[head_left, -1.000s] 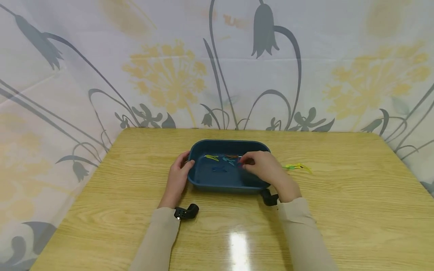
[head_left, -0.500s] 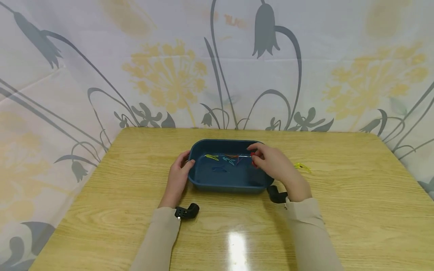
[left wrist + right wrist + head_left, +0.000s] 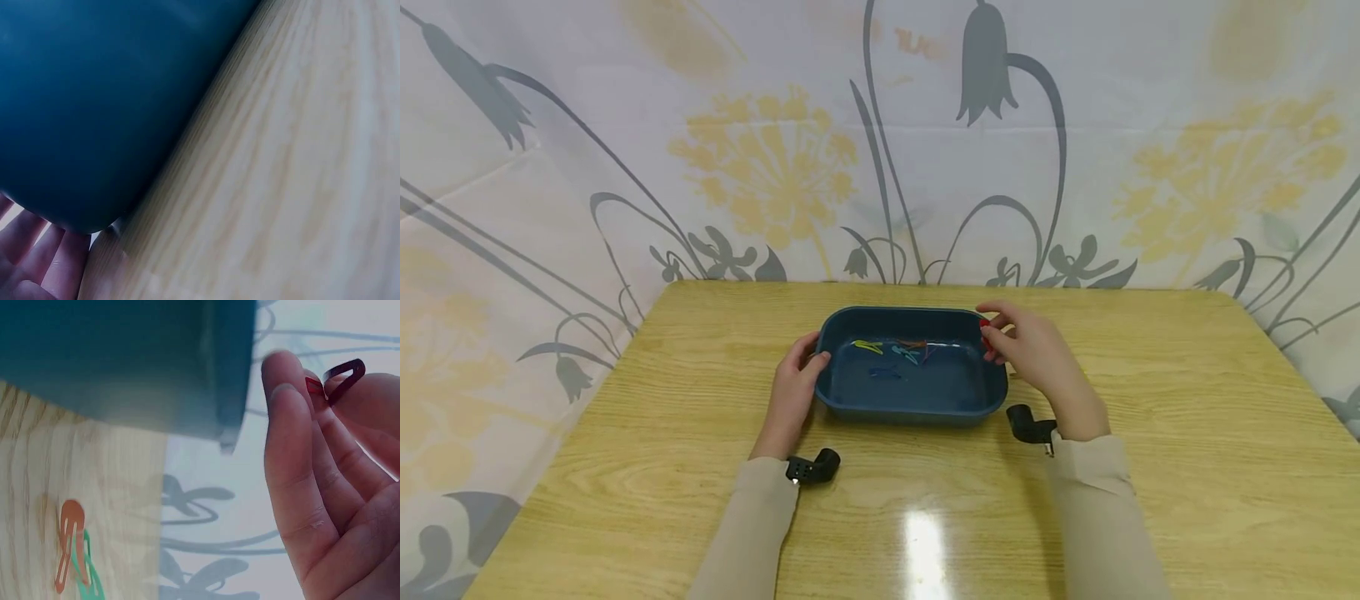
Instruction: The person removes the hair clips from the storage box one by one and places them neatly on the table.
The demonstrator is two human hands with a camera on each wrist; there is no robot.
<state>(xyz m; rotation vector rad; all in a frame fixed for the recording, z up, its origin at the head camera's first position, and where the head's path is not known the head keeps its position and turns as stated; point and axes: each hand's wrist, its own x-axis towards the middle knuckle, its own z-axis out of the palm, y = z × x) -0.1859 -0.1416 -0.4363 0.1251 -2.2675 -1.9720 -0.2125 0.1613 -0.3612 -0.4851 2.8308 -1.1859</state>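
Observation:
My left hand [image 3: 793, 383] holds the left end of a dark blue tub [image 3: 917, 414], thumb over the rim and fingers outside. The left wrist view shows those fingers [image 3: 44, 256] against the tub wall. At the tub's right rim, my right hand [image 3: 1037, 350] pinches a red snap hair clip [image 3: 347, 381] between thumb and fingertips. Inside the tub lie a yellow hair clip [image 3: 868, 346], a light blue one [image 3: 906, 355], a dark blue one [image 3: 885, 372], and reddish ones [image 3: 913, 343] partly overlapping.
Right of the tub, an orange hair clip [image 3: 72, 531] and a green one [image 3: 92, 575] lie on the wooden table [image 3: 887, 492]. My right forearm mostly hides that spot in the head view. A flower-patterned cloth [image 3: 910, 167] hangs behind the table.
My right hand has lifted out of the tub with the red hair clip and moved right to the rim. My left hand and the tub stay in place.

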